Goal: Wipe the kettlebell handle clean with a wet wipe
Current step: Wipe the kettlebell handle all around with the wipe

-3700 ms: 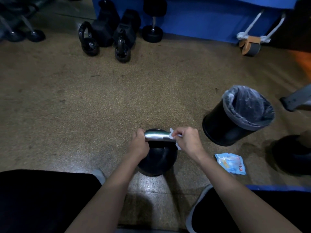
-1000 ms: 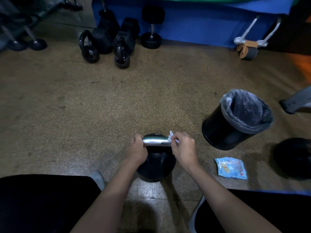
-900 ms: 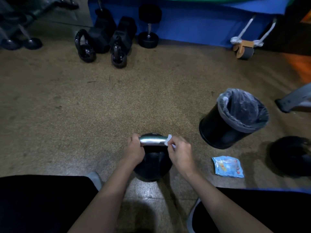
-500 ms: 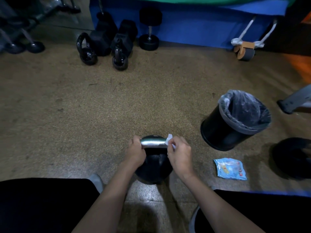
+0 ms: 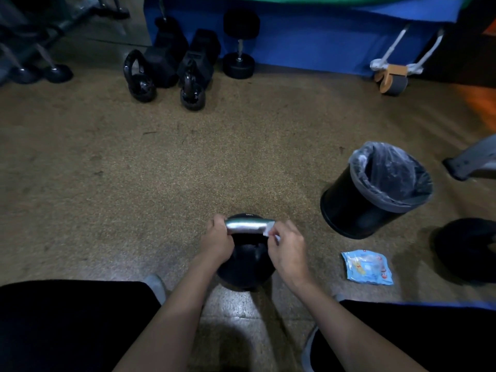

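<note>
A black kettlebell (image 5: 245,267) stands on the floor between my knees, its shiny silver handle (image 5: 247,226) lying crosswise on top. My left hand (image 5: 218,242) grips the handle's left end. My right hand (image 5: 288,251) pinches a small white wet wipe (image 5: 270,230) against the handle's right end. Most of the wipe is hidden under my fingers.
A black bin with a grey liner (image 5: 375,189) stands to the right, a blue wet wipe packet (image 5: 367,267) lying in front of it. Two small kettlebells (image 5: 141,81) and dumbbells (image 5: 239,44) sit far back by a blue mat. A dark round object (image 5: 467,248) lies at the right edge.
My right hand with the wipe has stayed at the handle's right end, shifting only slightly along it. My left hand keeps its grip on the left end.
</note>
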Demonstrator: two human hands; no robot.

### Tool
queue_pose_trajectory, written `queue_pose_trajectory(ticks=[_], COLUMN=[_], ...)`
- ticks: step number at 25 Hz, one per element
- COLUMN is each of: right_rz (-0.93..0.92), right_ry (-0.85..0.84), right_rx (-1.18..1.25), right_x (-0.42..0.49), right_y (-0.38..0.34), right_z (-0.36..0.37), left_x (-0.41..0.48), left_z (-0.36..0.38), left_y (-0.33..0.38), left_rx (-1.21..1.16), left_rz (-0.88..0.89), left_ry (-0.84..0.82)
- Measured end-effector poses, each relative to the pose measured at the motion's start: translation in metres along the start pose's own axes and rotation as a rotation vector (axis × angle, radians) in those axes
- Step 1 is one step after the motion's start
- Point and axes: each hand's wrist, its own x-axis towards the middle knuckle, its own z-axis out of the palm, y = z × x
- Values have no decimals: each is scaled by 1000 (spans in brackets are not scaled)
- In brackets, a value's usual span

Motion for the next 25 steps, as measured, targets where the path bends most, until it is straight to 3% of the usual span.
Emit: queue_pose_trajectory(ticks=[4, 14, 19, 25], right_rz=[43, 15, 137, 79], right_ry=[99, 50, 114, 82], right_rx=[18, 44, 139, 121], right_x=[4, 1, -8, -4], right_y=[2, -2, 11, -5], right_z=[-2, 1, 9, 4], left_x=[-1, 0, -1, 0], left_z=[-1, -1, -2, -2], left_y=[0, 1, -1, 0], left_rx=[7, 5, -1, 9], left_rz=[6, 1, 16, 11], left_ry=[1, -16, -14, -20])
